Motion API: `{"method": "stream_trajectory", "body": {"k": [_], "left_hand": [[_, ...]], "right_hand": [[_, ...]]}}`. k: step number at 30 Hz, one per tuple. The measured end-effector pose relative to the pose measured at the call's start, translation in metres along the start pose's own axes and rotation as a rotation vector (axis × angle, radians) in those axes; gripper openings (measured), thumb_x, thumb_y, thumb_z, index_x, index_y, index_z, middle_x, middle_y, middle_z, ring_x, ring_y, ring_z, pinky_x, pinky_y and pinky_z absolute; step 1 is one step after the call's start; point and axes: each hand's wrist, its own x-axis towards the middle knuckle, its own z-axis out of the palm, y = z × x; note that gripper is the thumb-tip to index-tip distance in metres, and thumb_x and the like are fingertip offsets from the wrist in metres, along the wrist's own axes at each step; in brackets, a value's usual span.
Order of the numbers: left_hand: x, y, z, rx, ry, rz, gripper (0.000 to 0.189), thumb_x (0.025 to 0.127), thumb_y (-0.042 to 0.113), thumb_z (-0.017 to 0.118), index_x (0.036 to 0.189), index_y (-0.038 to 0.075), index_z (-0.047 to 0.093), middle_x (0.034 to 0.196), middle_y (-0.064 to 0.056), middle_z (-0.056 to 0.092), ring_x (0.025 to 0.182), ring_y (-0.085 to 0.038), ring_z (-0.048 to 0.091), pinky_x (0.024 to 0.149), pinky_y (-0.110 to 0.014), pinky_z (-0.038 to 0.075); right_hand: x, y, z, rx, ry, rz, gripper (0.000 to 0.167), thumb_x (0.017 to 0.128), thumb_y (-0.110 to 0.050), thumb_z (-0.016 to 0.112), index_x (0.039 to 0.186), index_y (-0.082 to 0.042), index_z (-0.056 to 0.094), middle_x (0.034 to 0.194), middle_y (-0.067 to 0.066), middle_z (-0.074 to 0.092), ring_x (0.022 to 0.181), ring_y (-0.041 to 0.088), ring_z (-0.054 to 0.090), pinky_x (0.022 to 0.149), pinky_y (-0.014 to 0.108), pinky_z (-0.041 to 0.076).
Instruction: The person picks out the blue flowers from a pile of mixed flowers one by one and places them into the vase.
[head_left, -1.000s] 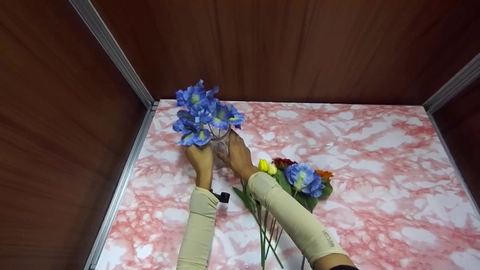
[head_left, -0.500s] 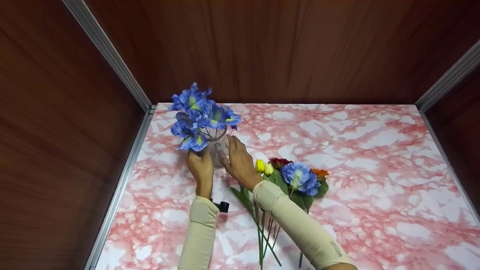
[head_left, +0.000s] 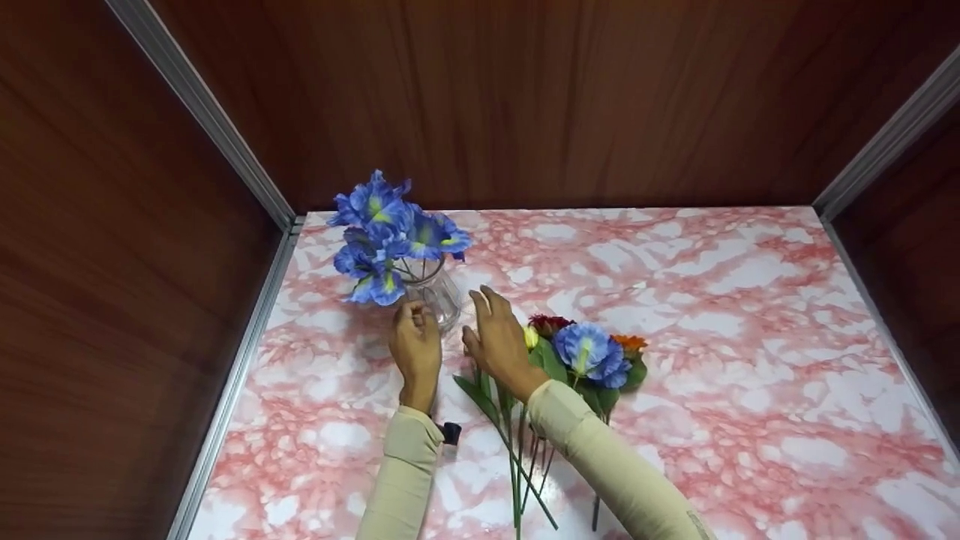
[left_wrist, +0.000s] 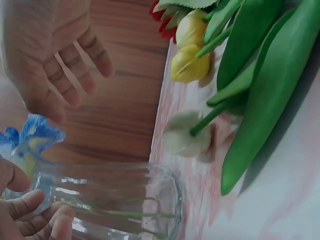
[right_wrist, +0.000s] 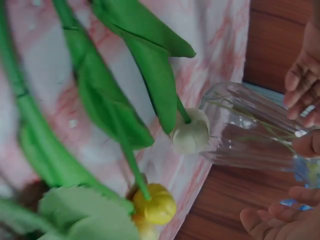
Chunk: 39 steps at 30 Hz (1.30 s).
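A clear glass vase [head_left: 442, 296] stands upright at the back left, holding blue irises [head_left: 397, 240]; thin green stems show through its glass in the left wrist view. My left hand [head_left: 416, 352] is just in front of the vase, its fingers loosely bent with nothing in them. To the right of the vase, my right hand [head_left: 501, 346] hovers with spread fingers, apart from the glass and holding nothing. Below and beside the right hand lie loose flowers: yellow tulips [right_wrist: 155, 204], a white tulip [left_wrist: 187, 134], a blue flower [head_left: 589, 349], a dark red flower [head_left: 551, 324] and an orange flower [head_left: 628, 343].
The table top [head_left: 750, 360] has a pink and white marbled pattern. Brown wood-grain panels [head_left: 525, 105] with grey metal edging [head_left: 225, 142] enclose it at the back and sides. Green stems [head_left: 525, 465] of the loose flowers point toward the front edge.
Both hands have come away from the vase and drawn back toward the front, the right one also moving rightward. The vase with its irises stays standing. The view has shifted slightly.
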Motion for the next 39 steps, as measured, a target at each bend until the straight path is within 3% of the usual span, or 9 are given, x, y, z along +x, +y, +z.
{"method": "stream_trajectory", "body": {"k": [18, 28, 32, 39], "left_hand": [[-0.043, 0.019, 0.017, 0.010, -0.181, 0.112, 0.013, 0.084, 0.008, 0.060, 0.093, 0.003, 0.067, 0.085, -0.008, 0.064, 0.076, -0.023, 0.060, 0.069, -0.040, 0.048], [-0.074, 0.035, 0.025, 0.017, -0.314, 0.117, 0.013, 0.085, 0.010, 0.063, 0.096, 0.004, 0.067, 0.089, -0.006, 0.065, 0.077, -0.020, 0.062, 0.069, -0.038, 0.049], [-0.084, 0.040, 0.030, 0.005, -0.338, 0.120, 0.014, 0.084, 0.009, 0.065, 0.097, 0.004, 0.067, 0.091, -0.009, 0.066, 0.077, -0.022, 0.062, 0.069, -0.039, 0.048], [-0.099, 0.047, 0.040, -0.025, -0.368, 0.176, 0.014, 0.083, 0.006, 0.066, 0.097, 0.004, 0.067, 0.090, -0.009, 0.066, 0.078, -0.023, 0.060, 0.068, -0.037, 0.047]], "right_hand": [[-0.054, 0.019, -0.048, -0.005, 0.118, -0.048, 0.043, 0.085, -0.016, 0.070, 0.121, 0.003, 0.058, 0.131, 0.023, 0.051, 0.120, 0.038, 0.048, 0.096, 0.049, 0.044], [-0.089, 0.027, -0.062, 0.010, 0.116, 0.063, 0.043, 0.085, -0.016, 0.071, 0.123, 0.002, 0.059, 0.133, 0.018, 0.053, 0.121, 0.036, 0.049, 0.097, 0.046, 0.043], [-0.104, 0.030, -0.066, 0.005, 0.119, 0.110, 0.044, 0.084, -0.016, 0.072, 0.123, 0.001, 0.061, 0.130, 0.018, 0.055, 0.119, 0.035, 0.051, 0.094, 0.046, 0.046], [-0.123, 0.038, -0.068, -0.016, 0.176, 0.111, 0.041, 0.082, -0.013, 0.072, 0.117, 0.003, 0.062, 0.124, 0.020, 0.059, 0.114, 0.036, 0.055, 0.090, 0.047, 0.048]]}}
